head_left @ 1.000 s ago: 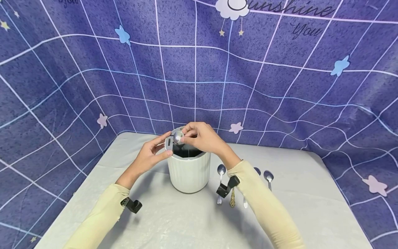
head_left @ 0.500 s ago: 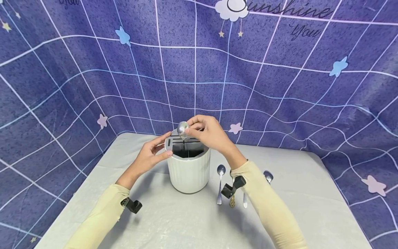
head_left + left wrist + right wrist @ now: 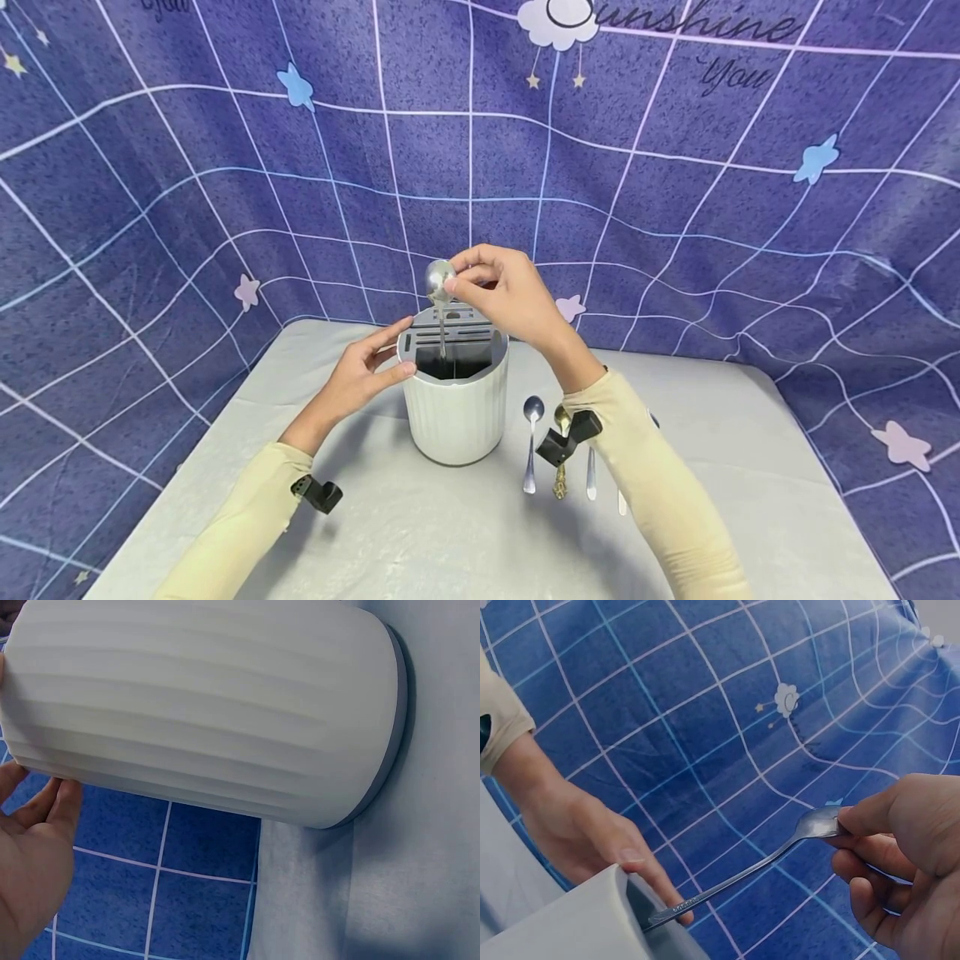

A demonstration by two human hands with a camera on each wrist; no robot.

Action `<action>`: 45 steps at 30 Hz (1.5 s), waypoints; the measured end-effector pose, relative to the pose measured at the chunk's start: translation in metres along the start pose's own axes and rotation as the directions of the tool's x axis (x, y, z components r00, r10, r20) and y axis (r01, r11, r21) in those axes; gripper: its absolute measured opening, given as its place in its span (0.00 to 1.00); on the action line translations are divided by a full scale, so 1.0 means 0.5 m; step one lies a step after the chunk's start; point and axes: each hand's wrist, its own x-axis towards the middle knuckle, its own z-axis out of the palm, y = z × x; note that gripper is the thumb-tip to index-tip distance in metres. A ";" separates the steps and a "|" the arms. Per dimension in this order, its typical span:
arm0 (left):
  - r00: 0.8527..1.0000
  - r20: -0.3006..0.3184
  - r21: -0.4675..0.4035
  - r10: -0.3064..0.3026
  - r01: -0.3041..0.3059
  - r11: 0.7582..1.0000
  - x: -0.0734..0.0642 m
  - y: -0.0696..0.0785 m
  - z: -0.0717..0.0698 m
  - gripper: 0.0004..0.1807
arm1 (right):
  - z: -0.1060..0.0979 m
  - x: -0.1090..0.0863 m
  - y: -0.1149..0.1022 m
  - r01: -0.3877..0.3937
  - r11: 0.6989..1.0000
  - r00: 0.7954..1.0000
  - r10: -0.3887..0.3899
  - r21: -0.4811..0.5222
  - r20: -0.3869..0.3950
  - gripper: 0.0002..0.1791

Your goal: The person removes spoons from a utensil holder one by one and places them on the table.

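Note:
My right hand point(image 3: 513, 300) pinches a metal spoon point(image 3: 439, 281) by its bowl, thumb in front and fingers behind. The handle hangs down into the front opening of a white ribbed utensil holder point(image 3: 456, 425). In the right wrist view the spoon point(image 3: 772, 855) slants upward out of the holder, its handle tip still inside the rim. On the holder's left side, my left hand point(image 3: 360, 379) grips the rim, thumb at the front and fingers farther back. The left wrist view shows fingertips against the holder's ribbed wall point(image 3: 202, 705). A grey slotted insert point(image 3: 457, 335) covers the back of the holder's top.
Right of the holder, a silver spoon point(image 3: 532, 410) and a gold-handled spoon point(image 3: 560, 483) lie on the grey-white tabletop point(image 3: 420, 533). More handles point(image 3: 591, 483) show beside them, partly hidden under the right forearm. A purple grid-patterned cloth point(image 3: 360, 167) hangs behind and at both sides.
My right hand has risen, drawing the spoon upward, so more of its handle shows above the holder. The left hand and the holder have stayed in place.

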 end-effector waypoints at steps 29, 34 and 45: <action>1.000 -0.001 -0.001 0.008 -0.008 1.000 0.000 0.003 0.001 0.37 | -0.062 0.012 -0.068 0.045 0.999 0.991 -0.048 -0.025 -0.122 0.11; 1.000 -0.008 -0.013 0.014 -0.014 1.000 -0.001 0.001 0.000 0.37 | -0.080 0.004 -0.076 0.061 0.998 0.986 -0.063 -0.014 -0.156 0.10; 1.000 -0.003 -0.025 0.015 -0.015 1.000 0.002 0.000 0.002 0.38 | -0.124 -0.029 -0.071 0.006 0.998 0.977 -0.019 -0.062 -0.212 0.11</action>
